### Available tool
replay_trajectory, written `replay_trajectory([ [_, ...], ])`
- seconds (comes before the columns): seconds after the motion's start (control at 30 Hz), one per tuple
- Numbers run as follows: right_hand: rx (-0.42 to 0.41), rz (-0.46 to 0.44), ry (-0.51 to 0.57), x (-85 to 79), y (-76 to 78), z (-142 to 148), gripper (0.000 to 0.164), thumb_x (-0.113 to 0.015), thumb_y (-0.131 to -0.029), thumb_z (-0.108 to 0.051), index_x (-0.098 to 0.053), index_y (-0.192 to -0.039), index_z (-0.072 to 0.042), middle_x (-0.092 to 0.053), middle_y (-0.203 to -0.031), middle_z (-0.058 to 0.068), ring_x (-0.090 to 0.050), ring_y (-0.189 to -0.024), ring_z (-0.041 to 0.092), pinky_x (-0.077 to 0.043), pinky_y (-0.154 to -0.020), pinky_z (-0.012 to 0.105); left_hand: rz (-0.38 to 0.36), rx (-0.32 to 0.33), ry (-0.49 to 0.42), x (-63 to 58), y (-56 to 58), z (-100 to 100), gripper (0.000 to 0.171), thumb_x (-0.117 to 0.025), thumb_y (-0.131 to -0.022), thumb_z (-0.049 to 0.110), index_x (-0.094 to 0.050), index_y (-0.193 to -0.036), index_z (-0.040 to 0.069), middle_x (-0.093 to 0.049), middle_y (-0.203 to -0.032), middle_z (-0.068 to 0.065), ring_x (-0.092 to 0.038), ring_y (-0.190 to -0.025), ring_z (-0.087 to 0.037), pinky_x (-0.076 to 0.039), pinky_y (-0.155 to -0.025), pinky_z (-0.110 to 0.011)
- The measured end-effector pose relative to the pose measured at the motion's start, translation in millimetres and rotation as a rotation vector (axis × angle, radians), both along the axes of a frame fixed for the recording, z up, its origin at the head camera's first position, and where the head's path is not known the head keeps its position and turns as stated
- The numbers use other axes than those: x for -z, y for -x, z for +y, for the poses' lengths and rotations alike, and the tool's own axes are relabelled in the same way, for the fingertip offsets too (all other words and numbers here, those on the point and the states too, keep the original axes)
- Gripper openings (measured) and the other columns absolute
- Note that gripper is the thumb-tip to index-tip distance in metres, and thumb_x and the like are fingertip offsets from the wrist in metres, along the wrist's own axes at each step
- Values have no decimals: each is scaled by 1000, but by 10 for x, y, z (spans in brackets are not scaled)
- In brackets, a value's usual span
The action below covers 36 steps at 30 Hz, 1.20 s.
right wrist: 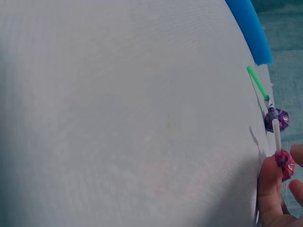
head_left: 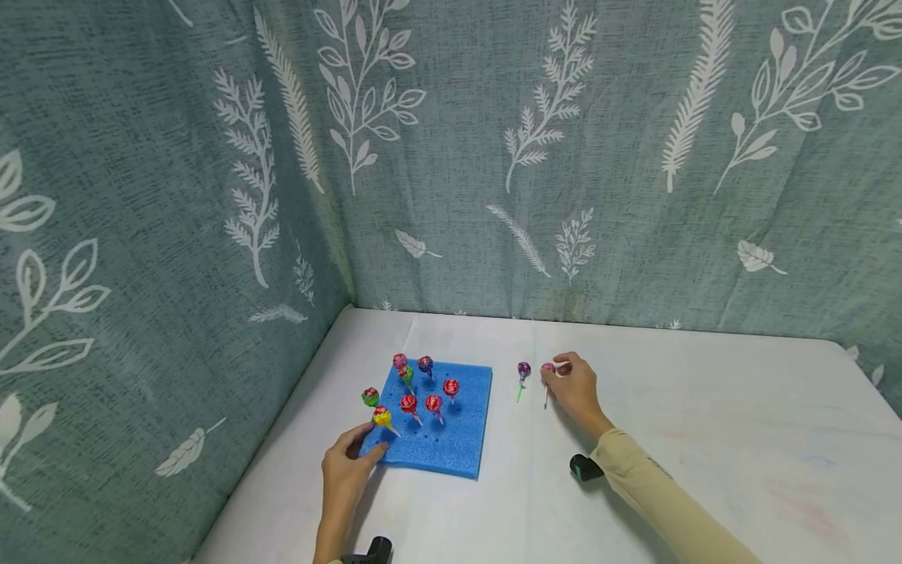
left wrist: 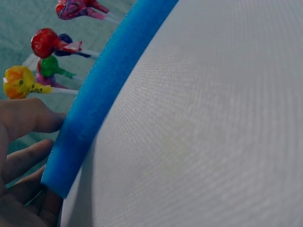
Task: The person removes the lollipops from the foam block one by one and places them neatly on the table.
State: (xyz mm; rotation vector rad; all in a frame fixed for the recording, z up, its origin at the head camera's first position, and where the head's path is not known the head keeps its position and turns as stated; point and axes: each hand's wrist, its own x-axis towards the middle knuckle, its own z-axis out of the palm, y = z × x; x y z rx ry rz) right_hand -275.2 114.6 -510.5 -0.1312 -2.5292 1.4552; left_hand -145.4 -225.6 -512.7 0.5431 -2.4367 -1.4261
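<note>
My right hand (head_left: 578, 394) pinches a pink-wrapped lollipop (right wrist: 285, 164) by its candy end, and its white stick points toward me. Just left of it on the table lies a purple lollipop (head_left: 524, 370) with a green stick. A square blue foam board (head_left: 458, 450) lies further left, with several lollipops standing in it by their sticks. Nearest my left hand (head_left: 345, 464) is a yellow one (head_left: 383, 417). That hand grips the board's near left corner, with the thumb at the front edge and the other fingers along the left side.
The white-covered table (head_left: 705, 439) runs up to a teal leaf-patterned curtain (head_left: 451, 157) at the back and left. Small holes dot the foam between the sticks. A black wrist camera (head_left: 585, 468) hangs below my right wrist.
</note>
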Motion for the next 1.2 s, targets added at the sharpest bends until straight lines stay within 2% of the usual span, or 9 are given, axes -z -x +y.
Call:
replay_trajectory([
  [0.2,8,-31,16,-27,-36,45,33,-70,-85,-19,-58,-107,2,-58,-94,18,-54,-87,29,-44,-72,37,0,0,4,3,0,1,43,-74,-79,9,-63,-120,3,-57,-123,-19,-54,-111,-33,-46,-96,-44],
  [0.37,16,-48,29,-93,-60,89,31,-68,-85,-17,-57,-109,0,-59,-99,19,-55,-89,30,-46,-71,37,-2,-3,-1,4,-4,2,44,-74,-78,10,-63,-120,4,-58,-123,-18,-54,-111,-32,-46,-96,-44],
  [0.5,-12,-49,71,-212,-87,110,30,-66,-86,-13,-56,-111,0,-58,-102,20,-58,-83,29,-51,-64,33,-2,-3,-2,-8,-13,2,44,-74,-79,11,-62,-121,3,-58,-122,-19,-54,-111,-32,-46,-96,-45],
  [0.7,-59,-18,103,-360,-111,111,27,-65,-88,-12,-58,-111,0,-59,-101,17,-57,-70,23,-51,-56,26,5,-4,-7,-16,-5,-11,44,-73,-80,10,-62,-121,3,-57,-124,-20,-53,-113,-33,-45,-97,-45],
  [1.0,-123,19,142,-500,-194,16,21,-66,-87,-9,-60,-105,0,-62,-96,15,-55,-67,16,-51,-54,24,2,-7,-9,-18,-8,-12,43,-73,-80,9,-62,-121,1,-56,-124,-22,-52,-114,-36,-43,-98,-46],
  [1.2,-129,16,167,-552,-256,-58,20,-67,-86,-9,-60,-102,0,-62,-95,13,-56,-67,16,-50,-54,23,0,1,-12,-23,-19,11,43,-73,-80,10,-62,-121,1,-56,-123,-22,-52,-113,-36,-44,-98,-47],
])
